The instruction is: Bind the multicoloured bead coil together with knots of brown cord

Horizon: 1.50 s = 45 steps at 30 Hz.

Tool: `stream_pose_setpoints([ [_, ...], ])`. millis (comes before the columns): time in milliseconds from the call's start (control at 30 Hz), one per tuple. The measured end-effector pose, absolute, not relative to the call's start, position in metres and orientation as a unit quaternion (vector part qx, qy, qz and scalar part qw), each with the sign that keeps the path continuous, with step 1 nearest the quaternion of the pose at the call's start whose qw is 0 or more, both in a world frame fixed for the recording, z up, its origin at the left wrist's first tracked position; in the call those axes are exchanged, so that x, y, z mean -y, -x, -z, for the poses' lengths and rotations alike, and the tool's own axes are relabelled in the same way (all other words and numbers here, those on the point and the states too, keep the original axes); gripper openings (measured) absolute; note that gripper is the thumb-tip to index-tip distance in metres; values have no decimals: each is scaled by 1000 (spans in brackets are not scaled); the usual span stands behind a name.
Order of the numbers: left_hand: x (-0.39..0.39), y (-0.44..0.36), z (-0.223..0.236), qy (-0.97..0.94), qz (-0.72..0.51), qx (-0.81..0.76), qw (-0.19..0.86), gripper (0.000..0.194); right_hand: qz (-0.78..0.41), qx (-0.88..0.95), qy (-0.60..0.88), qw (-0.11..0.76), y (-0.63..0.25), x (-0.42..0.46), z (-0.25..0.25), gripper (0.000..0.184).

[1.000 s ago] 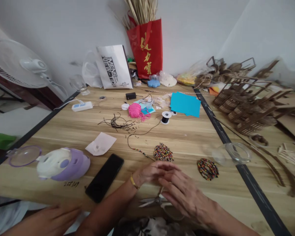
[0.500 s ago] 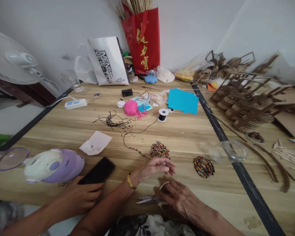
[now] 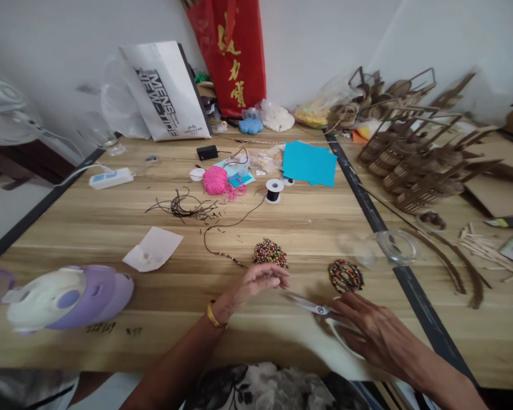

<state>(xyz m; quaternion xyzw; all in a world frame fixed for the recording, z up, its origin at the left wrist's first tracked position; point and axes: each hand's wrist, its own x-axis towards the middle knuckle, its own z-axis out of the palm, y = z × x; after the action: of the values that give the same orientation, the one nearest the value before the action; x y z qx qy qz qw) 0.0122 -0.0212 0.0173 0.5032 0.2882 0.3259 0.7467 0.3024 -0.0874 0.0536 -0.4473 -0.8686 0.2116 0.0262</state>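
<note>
My left hand point(image 3: 256, 283) is just in front of a pile of small coloured beads point(image 3: 270, 252), its fingers curled and pressed together. A thin dark cord strung with a few beads point(image 3: 227, 257) runs under this hand, and the fingers hide its end. My right hand point(image 3: 374, 330) grips scissors point(image 3: 320, 310) with pale handles. The scissor blades point left, toward my left fingertips. Just beyond the right hand lies a coil of strung coloured beads point(image 3: 346, 276). The cord leads back to a white spool of black cord point(image 3: 274, 191).
Cut dark cords point(image 3: 182, 206), pink yarn point(image 3: 216, 180) and blue sheets point(image 3: 310, 164) lie farther back. A purple-and-white bottle point(image 3: 72, 299) and a white paper point(image 3: 153, 249) are on the left. Woven baskets point(image 3: 410, 154) and a clear round container point(image 3: 397, 247) are at right.
My right hand has lifted the scissors and brought them up and right, blades toward the left hand. Another person's hand with a black phone has gone from the left. The view has shifted.
</note>
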Motion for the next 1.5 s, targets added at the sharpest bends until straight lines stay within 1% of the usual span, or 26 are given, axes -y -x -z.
stream_pose_setpoints([
  [100, 21, -13, -19, -521, -320, -301, 732, 33, -167, 836, 522, 42, -312, 100, -50, 36],
  [200, 23, -14, -20, -528, -311, -302, 731, 34, -153, 808, 566, 59, -304, 111, -45, 32],
  [300, 24, -15, -19, -537, -312, -310, 720, 34, -163, 802, 569, 82, -294, 118, -41, 32],
  [433, 25, -14, -19, -573, -289, -335, 690, 31, -194, 821, 530, 90, -289, 120, -40, 32],
  [633, 27, -14, -26, -688, -237, -391, 563, 21, -262, 864, 427, 50, -275, 106, -45, 30],
  [767, 34, -15, -39, -757, -186, -402, 480, 20, -226, 881, 412, 56, -253, 97, -40, 37],
  [867, 40, -15, -46, -804, -157, -390, 422, 21, -207, 886, 414, 33, -241, 92, -40, 40],
  [933, 43, -14, -49, -824, -149, -384, 389, 21, -205, 890, 407, 24, -238, 88, -45, 35],
  [1000, 45, -13, -51, -836, -145, -387, 361, 21, -214, 893, 396, 27, -239, 83, -53, 23],
  [1067, 47, -11, -52, -842, -140, -398, 337, 21, -219, 894, 388, 48, -241, 77, -64, 12],
  [1200, 55, 0, -45, -831, -138, -443, 306, 29, -223, 888, 375, 143, -243, 62, -82, 23],
  [1267, 60, 7, -38, -815, -165, -476, 287, 32, -240, 884, 361, 174, -238, 55, -83, 24],
  [1400, 73, 19, -26, -778, -226, -524, 263, 37, -258, 879, 347, 202, -221, 42, -70, 19],
  [1500, 83, 25, -19, -756, -262, -549, 243, 36, -292, 878, 321, 202, -207, 35, -60, 18],
])
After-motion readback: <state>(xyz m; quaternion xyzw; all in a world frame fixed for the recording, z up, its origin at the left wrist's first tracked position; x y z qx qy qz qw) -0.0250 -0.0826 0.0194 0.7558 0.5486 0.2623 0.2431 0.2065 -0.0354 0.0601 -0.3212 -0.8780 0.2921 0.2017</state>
